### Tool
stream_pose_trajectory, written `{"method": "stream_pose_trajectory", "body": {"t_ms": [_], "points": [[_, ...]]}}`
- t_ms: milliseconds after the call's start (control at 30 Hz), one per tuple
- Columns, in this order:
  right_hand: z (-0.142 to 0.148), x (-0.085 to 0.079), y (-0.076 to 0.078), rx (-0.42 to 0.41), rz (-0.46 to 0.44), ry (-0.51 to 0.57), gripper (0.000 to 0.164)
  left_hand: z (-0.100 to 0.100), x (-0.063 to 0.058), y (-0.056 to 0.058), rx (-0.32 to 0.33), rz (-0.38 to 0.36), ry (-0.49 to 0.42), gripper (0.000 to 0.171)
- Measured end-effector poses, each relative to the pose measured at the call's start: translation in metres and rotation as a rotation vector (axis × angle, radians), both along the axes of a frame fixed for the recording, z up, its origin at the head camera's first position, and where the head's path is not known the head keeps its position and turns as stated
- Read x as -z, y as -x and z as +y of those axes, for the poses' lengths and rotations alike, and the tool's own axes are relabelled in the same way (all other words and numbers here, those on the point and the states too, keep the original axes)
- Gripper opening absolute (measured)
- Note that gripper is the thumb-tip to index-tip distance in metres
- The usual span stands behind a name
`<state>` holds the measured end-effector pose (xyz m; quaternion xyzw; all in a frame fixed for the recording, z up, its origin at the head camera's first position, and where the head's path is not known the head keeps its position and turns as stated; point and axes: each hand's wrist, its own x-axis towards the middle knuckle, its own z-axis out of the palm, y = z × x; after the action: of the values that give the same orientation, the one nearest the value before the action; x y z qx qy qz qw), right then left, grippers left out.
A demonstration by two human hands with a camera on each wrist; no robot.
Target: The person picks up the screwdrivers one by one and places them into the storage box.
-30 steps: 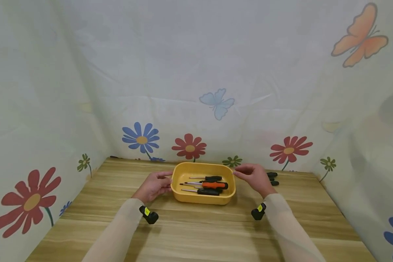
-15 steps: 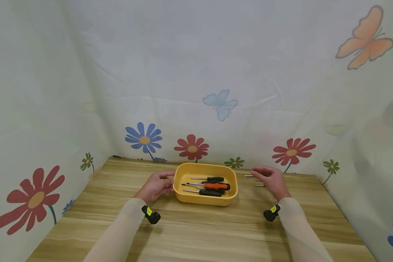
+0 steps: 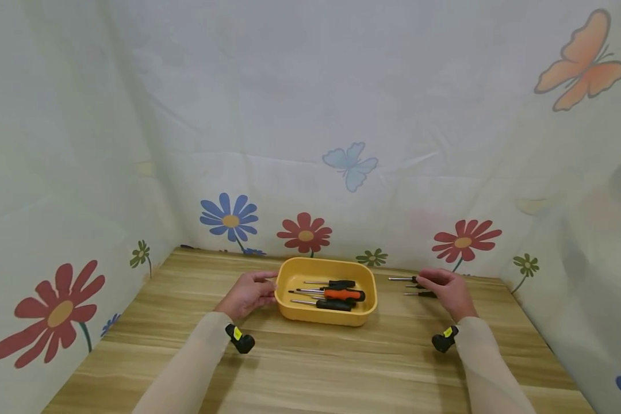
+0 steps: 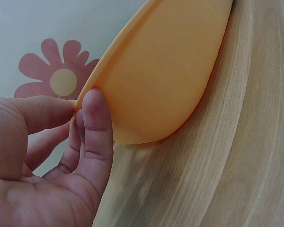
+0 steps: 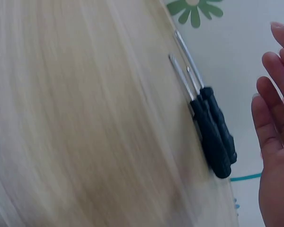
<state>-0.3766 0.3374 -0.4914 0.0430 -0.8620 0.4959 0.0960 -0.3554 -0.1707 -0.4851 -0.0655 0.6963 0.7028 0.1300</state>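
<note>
A yellow tray [image 3: 296, 312] stands on the table with several screwdrivers in it, among them an orange-handled screwdriver [image 3: 344, 295]. My left hand [image 3: 247, 296] is at the tray's left end. Its fingertips touch the rim and outer wall, seen close in the left wrist view. To the right of the tray lie three black-handled screwdrivers [image 5: 213, 137], shafts pointing left in the head view. My right hand [image 3: 447, 290] is over their handles, partly hiding them. In the right wrist view its fingers [image 5: 270, 123] are loosely bent and apart from the tools, holding nothing.
The wooden table [image 3: 310, 368] ends at the back against a pale cloth [image 3: 269, 115] printed with flowers and butterflies. More of this cloth hangs along the left and right sides.
My right hand has moved right, from the tray's right rim to above the three screwdrivers, baring their shafts. My left hand stays at the tray. The head view has shifted slightly.
</note>
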Motion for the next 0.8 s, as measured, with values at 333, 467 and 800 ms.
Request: {"method": "stream_pose_trajectory", "body": {"t_ms": [333,467,800], "points": [[0.011,0.002,-0.006,0.110,-0.032,-0.086,0.046,0.000,0.003,0.002,-0.004,0.001,0.003,0.045],[0.012,0.002,-0.007,0.135,-0.048,-0.086,0.045,-0.001,0.001,0.002,0.000,-0.003,0.002,0.044],[0.022,0.012,0.000,0.134,-0.014,-0.168,0.034,0.000,0.001,0.002,0.001,0.000,-0.003,0.045]]}}
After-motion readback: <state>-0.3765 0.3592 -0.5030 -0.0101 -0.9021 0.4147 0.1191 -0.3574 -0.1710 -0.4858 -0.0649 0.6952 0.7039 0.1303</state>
